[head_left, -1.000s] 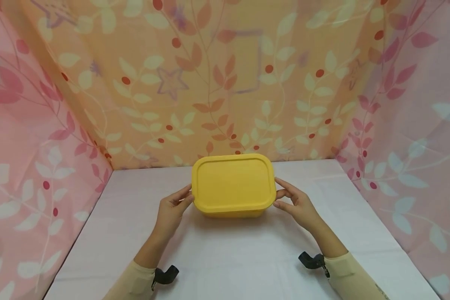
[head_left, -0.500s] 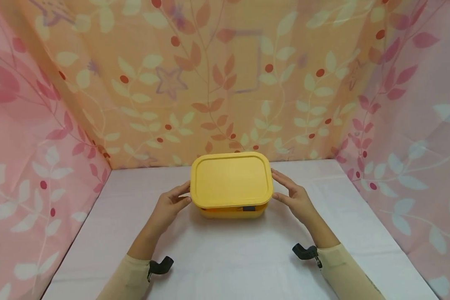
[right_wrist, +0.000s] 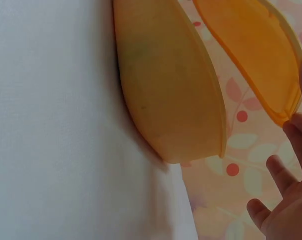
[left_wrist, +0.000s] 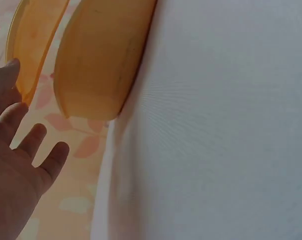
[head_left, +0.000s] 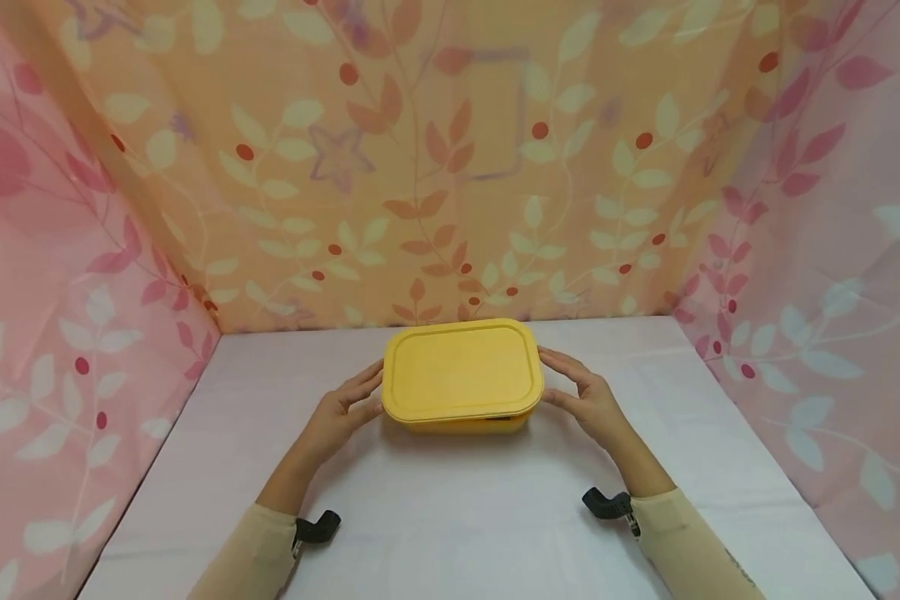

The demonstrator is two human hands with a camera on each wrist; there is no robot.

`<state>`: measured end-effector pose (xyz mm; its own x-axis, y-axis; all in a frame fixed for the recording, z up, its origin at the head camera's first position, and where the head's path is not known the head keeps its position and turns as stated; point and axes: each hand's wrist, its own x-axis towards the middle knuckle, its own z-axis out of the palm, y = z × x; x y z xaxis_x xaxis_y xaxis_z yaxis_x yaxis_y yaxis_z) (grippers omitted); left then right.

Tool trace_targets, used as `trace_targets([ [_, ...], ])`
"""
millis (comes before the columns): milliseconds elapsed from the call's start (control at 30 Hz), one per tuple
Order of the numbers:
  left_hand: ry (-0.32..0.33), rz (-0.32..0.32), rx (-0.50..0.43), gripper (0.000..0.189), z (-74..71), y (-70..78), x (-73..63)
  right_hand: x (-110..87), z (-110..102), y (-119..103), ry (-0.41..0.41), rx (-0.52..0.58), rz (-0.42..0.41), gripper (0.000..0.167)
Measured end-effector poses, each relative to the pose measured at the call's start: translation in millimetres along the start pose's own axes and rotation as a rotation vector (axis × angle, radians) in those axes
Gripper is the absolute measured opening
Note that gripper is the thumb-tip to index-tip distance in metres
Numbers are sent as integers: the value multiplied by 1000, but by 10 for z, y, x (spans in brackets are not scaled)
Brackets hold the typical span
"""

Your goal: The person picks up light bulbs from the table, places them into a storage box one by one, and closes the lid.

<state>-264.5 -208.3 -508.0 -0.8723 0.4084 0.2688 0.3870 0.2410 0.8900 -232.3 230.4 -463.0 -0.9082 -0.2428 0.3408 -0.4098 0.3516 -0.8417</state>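
Observation:
A yellow rectangular lid [head_left: 461,371] sits over a yellow plastic container [head_left: 468,427] near the back of the table. Both wrist views show a gap between lid and container [right_wrist: 170,95]. My left hand [head_left: 333,421] pinches the lid's left edge between thumb and forefinger; its other fingers are spread below, off the container wall. On the opposite side, my right hand [head_left: 592,408] pinches the right edge, with its remaining fingers [right_wrist: 280,172] apart from the container. A dark bit of the contents shows through the front gap; the rest is hidden.
White cloth covers the table [head_left: 450,525]. Behind it hangs a leaf-patterned orange curtain [head_left: 420,167]. Pink patterned sheets enclose the left [head_left: 37,333] and right sides. Black curved wrist mounts [head_left: 606,504] stick inward from both sleeves.
The lid rose off the container between the first two frames, uncovering orange and dark contents at the front. Since then it has come down a little, both hands with it, narrowing the gap.

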Motion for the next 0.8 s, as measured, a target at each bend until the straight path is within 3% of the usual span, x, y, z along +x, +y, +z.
trace_targets([
  [167, -45, -5, 4, 66, 33, -51, 2, 7, 40, 246, 20, -4, 32, 63],
  [333, -29, -31, 6, 76, 48, -42, -3, 47, 78, 491, 3, -36, 16, 68],
  [533, 5, -63, 63, 78, 77, -55, 7, 37, 88, 583, -14, -44, 18, 68],
  [800, 0, -82, 45, 74, 99, -98, 47, 16, 93, 648, -58, -79, 88, 67],
])
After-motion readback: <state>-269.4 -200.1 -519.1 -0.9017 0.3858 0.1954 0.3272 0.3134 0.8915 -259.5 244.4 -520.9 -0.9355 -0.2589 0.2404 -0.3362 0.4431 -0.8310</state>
